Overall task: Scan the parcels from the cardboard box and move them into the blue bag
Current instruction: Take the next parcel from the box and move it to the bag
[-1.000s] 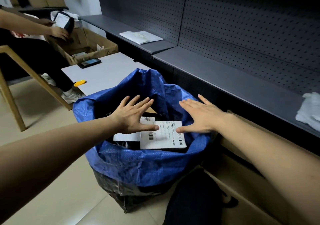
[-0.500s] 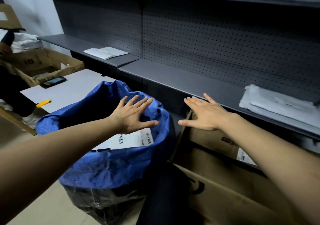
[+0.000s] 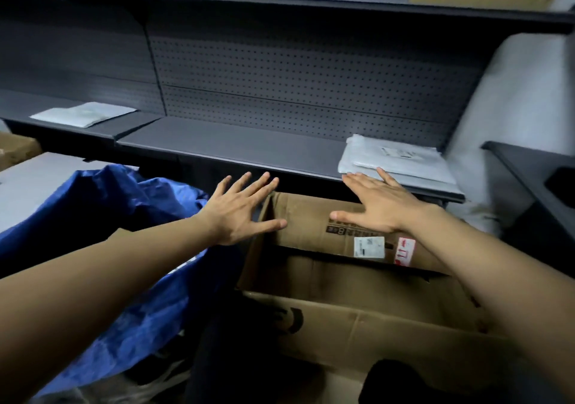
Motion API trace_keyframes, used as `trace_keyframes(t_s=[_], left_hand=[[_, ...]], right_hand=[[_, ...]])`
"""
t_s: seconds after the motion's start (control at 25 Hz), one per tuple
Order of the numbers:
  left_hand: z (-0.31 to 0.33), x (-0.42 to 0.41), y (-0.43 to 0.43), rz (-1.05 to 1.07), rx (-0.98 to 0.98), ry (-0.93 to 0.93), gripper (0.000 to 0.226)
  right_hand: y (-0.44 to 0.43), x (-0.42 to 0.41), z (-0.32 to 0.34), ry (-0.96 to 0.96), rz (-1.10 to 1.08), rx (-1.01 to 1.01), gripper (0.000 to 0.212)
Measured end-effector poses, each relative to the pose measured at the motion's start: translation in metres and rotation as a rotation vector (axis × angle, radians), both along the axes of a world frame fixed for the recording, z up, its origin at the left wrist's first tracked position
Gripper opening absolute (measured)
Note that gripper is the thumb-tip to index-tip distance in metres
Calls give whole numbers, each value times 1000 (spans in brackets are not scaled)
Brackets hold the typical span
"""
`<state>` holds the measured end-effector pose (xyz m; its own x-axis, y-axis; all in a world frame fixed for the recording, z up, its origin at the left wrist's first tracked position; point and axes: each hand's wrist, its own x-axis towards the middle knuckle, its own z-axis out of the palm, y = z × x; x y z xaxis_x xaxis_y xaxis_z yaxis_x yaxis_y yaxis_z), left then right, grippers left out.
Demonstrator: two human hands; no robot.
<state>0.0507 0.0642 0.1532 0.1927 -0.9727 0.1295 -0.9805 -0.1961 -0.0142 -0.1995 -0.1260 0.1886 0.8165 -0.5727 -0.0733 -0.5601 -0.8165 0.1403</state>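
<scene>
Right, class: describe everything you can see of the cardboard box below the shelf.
The cardboard box is large, brown and open at the top, standing on the floor below the dark shelf, right of the blue bag. Its far flap stands up, bearing black print, a white label and a red-and-white sticker. The near flap folds toward the camera, creased. Both open hands, left hand and right hand, are above it, holding nothing. Its inside looks dim; no parcels are visible there.

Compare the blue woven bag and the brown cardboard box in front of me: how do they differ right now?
The blue woven bag is soft and crumpled, its rim sagging; the brown cardboard box is stiff, with flat walls and straight flaps. The bag sits on the left, the box on the right. The box carries printed markings and stickers; no markings show on the bag. The left hand hangs between them, the right hand above the box. Both stand open, below the dark shelf.
</scene>
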Motion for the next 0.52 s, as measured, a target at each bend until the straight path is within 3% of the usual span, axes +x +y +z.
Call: trace_keyframes(t_s=[0.52], left_hand=[[-41,-51,-92,-189,76,2,99]], right_hand=[[-50,-67,-46,-37,-109,72,106]])
